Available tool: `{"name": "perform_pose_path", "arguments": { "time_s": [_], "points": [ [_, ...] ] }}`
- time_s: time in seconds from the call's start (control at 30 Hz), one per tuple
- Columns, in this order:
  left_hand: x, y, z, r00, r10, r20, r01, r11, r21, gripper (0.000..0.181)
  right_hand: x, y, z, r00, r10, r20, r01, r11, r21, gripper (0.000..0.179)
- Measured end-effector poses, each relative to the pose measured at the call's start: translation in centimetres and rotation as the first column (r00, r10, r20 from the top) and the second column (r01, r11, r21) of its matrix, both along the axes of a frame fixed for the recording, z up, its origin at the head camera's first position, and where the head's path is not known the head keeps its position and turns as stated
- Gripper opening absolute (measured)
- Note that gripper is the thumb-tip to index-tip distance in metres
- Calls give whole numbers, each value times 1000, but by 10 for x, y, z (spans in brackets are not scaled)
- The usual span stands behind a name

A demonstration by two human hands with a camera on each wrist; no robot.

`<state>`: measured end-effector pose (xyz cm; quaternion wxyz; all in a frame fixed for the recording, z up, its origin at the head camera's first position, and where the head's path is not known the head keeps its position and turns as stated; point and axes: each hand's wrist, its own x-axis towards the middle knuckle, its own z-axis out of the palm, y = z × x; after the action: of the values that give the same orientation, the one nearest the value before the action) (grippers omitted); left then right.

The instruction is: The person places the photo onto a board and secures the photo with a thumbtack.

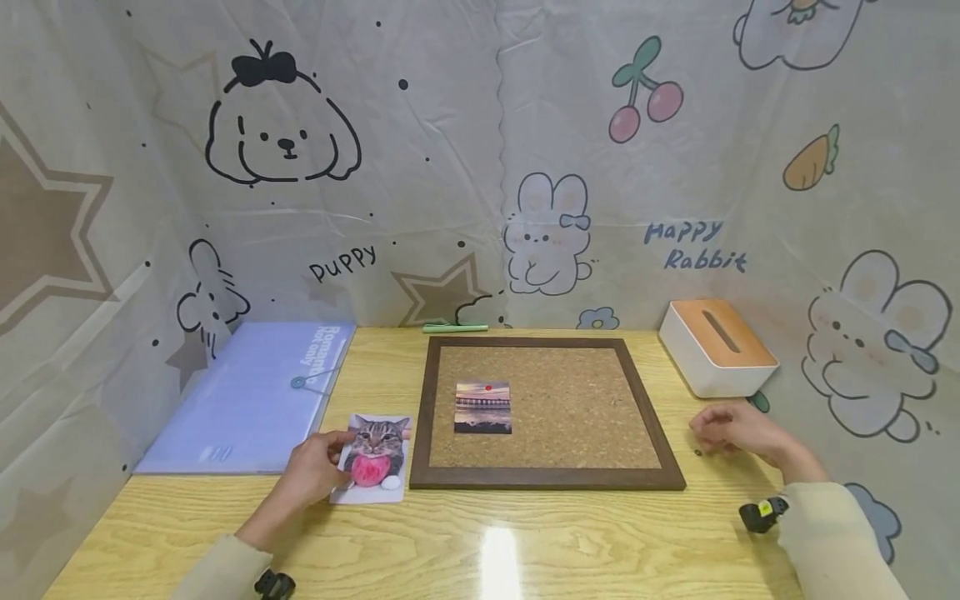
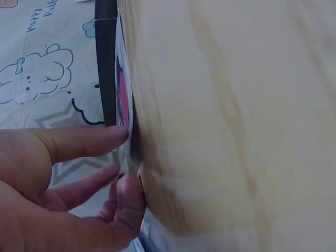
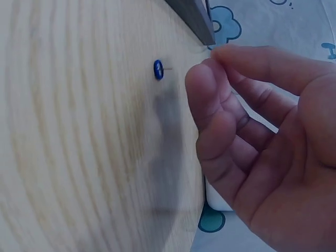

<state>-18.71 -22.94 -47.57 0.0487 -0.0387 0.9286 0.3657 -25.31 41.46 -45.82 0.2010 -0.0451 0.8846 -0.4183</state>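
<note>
While a cat photo (image 1: 375, 457) is pinched at its edge by the left hand (image 1: 315, 467), a blue pin (image 3: 158, 69) is seen near the right hand (image 1: 738, 429), whose loosely bent fingers are empty. Between them is set a corkboard (image 1: 577, 417); beyond, a tissue box (image 1: 716, 354) and green pen (image 1: 455, 328) are placed.

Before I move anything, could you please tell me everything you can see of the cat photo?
The cat photo is a thin sheet, taller than wide, like paper or card, showing a striped cat's face above a round pink shape on a pale ground. It is face up, slightly slanted, just left of the board. The left hand grips it by its left edge; I cannot tell whether it lies on the table or is slightly raised.
</note>
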Motion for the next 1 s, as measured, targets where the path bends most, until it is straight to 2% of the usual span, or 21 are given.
{"name": "perform_pose_path", "arguments": {
  "time_s": [0.23, 0.4, 0.5, 0.67, 0.87, 1.0],
  "points": [
    [-4, -5, 0, 999, -14, 49, 6, 989, 147, 60, 6, 0, 0, 999, 22, 30, -25, 996, 88, 22],
    [-5, -11, 5, 995, -37, 90, 10, 958, 287, 61, 6, -2, -3, 999, 37, 22, -39, 989, 143, 19],
    [-4, -15, 7, 995, -43, 95, 8, 939, 343, 61, 6, -3, -4, 998, 54, 11, -55, 984, 172, 15],
    [-4, -20, 12, 995, -49, 91, 11, 928, 373, 61, 5, -4, -4, 997, 73, 0, -72, 980, 184, 11],
    [-6, -24, 16, 993, -72, 89, 28, 906, 422, 62, 2, -7, -2, 999, 30, -30, -23, 981, 192, 10],
    [-6, -24, 19, 995, -46, 89, 1, 893, 450, 63, 0, -9, 2, 998, 23, -50, -14, 985, 174, 10]
  ]
}}
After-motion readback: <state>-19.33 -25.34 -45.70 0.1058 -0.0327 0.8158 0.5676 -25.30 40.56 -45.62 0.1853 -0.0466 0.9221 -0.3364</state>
